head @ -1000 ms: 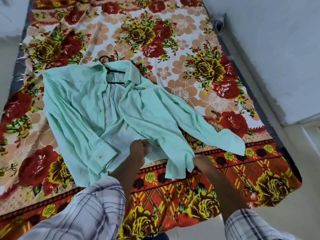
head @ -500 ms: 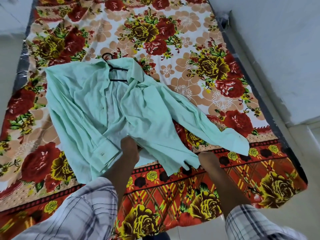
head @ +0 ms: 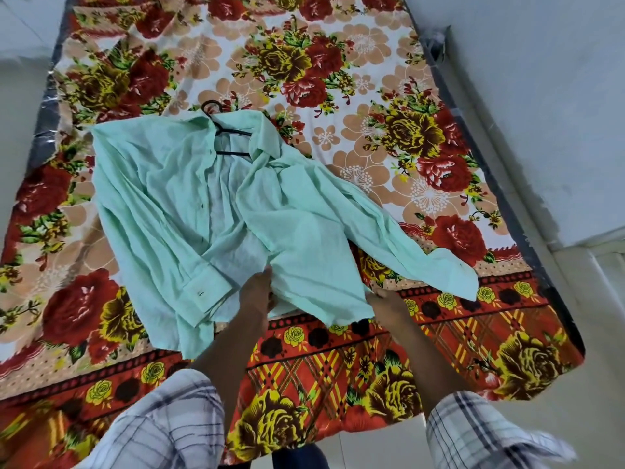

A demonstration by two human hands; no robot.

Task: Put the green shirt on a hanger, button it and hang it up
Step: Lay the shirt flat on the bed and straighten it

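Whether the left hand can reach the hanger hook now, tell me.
Probably yes: the hanger hook lies bare on the bedsheet past the collar; the left hand must first release the front edge of the green shirt and stretch across it.

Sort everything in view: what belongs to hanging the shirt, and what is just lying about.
Belongs to the job: green shirt, black hanger inside its collar, left hand and right hand holding its hem.
Just there: floral bedsheet, white wall.
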